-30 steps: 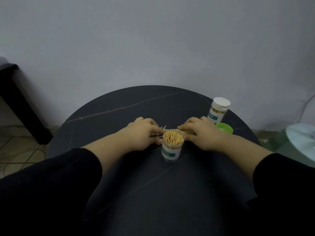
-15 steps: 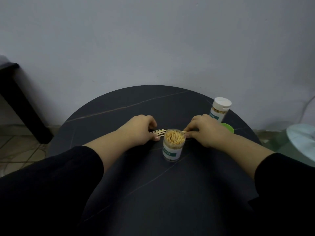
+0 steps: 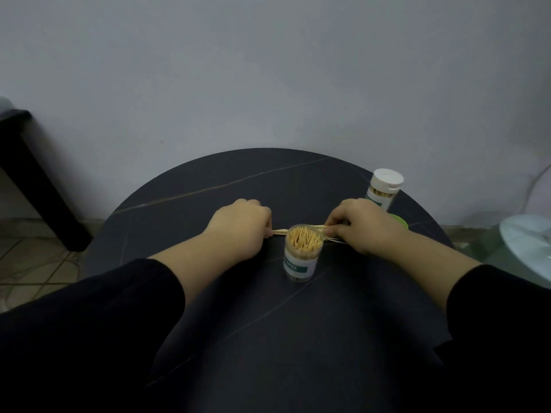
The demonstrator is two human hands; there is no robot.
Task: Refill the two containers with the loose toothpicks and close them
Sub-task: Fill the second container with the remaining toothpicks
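Plain grey wall stands behind a round dark table [image 3: 208, 180], with a dark piece of furniture [image 3: 26, 174] off at the far left. On the table, the left hand [image 3: 238, 231] is curled, its fingertips pinching the left end of a row of loose toothpicks [image 3: 280, 232] lying flat. That row runs behind the open toothpick container [image 3: 302, 251], which stands upright just in front, packed nearly full. The right hand [image 3: 362, 226] pinches the row's other end. Squeezing from both ends probably squares the sticks into one bundle that will drop in cleanly. Partly hidden behind the right hand lies a green lid [image 3: 399, 219], likely kept close for closing. Farther right, near the table's edge, the second container [image 3: 384, 189] stands already capped in white.
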